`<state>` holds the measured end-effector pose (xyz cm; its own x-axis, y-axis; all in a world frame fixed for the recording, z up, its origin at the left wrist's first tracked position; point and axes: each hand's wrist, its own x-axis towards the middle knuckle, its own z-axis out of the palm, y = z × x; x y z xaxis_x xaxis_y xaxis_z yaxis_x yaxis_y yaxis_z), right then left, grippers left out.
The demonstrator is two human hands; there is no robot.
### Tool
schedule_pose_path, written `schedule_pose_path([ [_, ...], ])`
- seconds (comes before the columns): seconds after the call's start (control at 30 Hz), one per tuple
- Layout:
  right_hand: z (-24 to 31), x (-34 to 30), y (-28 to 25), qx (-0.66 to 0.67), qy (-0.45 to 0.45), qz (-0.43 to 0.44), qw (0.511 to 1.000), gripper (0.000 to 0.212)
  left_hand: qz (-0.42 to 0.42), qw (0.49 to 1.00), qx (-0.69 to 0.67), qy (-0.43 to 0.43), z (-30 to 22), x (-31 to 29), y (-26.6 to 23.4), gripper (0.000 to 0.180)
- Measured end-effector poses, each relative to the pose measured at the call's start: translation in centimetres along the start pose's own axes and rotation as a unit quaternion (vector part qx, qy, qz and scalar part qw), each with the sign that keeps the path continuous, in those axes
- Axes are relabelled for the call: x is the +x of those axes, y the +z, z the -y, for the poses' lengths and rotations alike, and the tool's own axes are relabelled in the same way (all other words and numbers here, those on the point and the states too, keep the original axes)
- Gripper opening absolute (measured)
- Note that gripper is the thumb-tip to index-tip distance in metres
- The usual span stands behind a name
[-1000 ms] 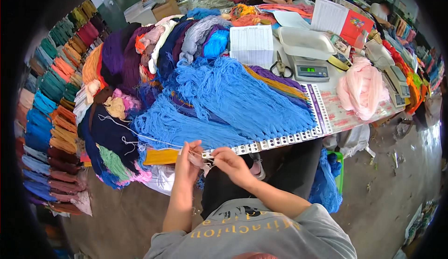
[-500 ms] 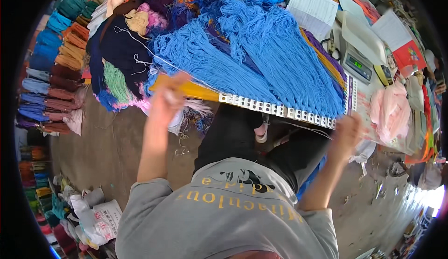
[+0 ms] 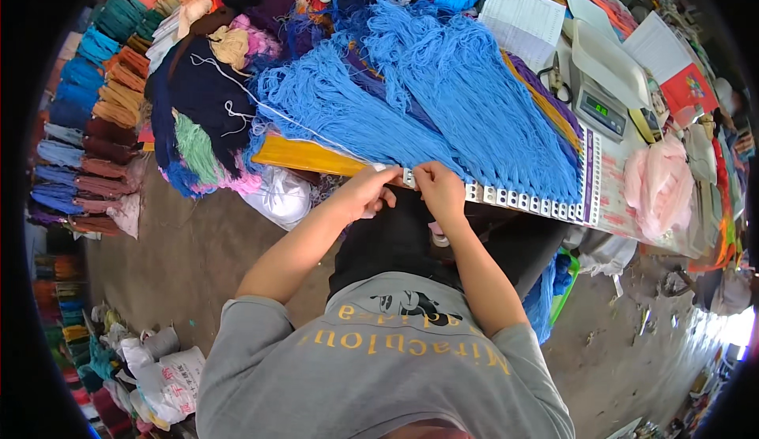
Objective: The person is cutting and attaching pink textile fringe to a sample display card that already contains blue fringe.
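In the head view, both hands are brought back together at the near edge of the white punched card strip (image 3: 528,199), where half a second ago they were flung wide apart. The left hand (image 3: 365,192) is pinched on the strip's end beside the yellow board (image 3: 304,155); the right hand (image 3: 439,187) is closed on a strand of the blue yarn (image 3: 443,99) at a hole. Threading work seems resumed. A digital scale (image 3: 605,91) is seen beyond.

A digital scale (image 3: 605,99) sits beside pink yarn (image 3: 656,186).
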<state>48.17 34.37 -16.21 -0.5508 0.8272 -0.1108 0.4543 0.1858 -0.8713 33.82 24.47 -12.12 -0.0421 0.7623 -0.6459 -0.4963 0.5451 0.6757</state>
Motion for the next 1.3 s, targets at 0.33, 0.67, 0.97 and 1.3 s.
schedule_pose_path([
  [0.33, 0.6, 0.5, -0.1, -0.069, 0.027, -0.014, 0.997, 0.021, -0.088, 0.979, 0.164, 0.079, -0.8, 2.7, 0.5, 0.016],
  [0.67, 1.3, 0.6, -0.6, 0.0, 0.049, 0.013, 0.999, 0.023, -0.087, 0.969, 0.22, 0.073, -1.3, 3.1, 0.4, 0.015],
  [0.97, 1.8, 0.6, -0.7, -0.007, 0.051, 0.038, 0.998, 0.021, -0.076, 0.964, 0.242, 0.073, -1.8, 3.4, -0.1, 0.017],
  [1.3, 0.5, 0.8, -1.0, 0.075, 0.012, 0.08, 0.994, 0.018, -0.036, 0.994, 0.029, 0.104, -4.1, 0.8, -3.9, 0.016],
])
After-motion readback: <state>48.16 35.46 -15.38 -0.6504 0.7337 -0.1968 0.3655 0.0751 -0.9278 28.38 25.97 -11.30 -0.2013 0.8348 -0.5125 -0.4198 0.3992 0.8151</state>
